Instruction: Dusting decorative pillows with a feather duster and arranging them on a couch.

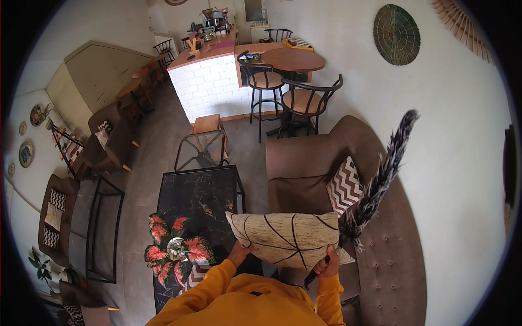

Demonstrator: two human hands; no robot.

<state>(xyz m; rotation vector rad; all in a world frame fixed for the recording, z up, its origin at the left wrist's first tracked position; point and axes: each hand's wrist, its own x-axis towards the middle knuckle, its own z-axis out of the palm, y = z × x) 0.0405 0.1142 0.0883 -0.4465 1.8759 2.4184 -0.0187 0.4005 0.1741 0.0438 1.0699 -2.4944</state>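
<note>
I hold a beige cushion (288, 236) with dark crossing lines in front of my body, above the seat and the table edge. My left hand (239, 254) grips its left lower corner, with most fingers hidden behind the fabric. At the opposite side, my right hand (328, 263) is closed around the black handle of a feather duster (380, 182), and its thumb lies against the cushion's right corner. The duster's fluffy dark grey head points up and away to the right, over the brown sofa (389, 261).
A zigzag cushion (345, 186) leans on the sofa back. Left of me, a black marble-look table (197, 190) bears a potted plant (200, 250) with red and green leaves. Farther off stand a stool (208, 130), bar chairs (312, 101) and a white-tiled counter (206, 89).
</note>
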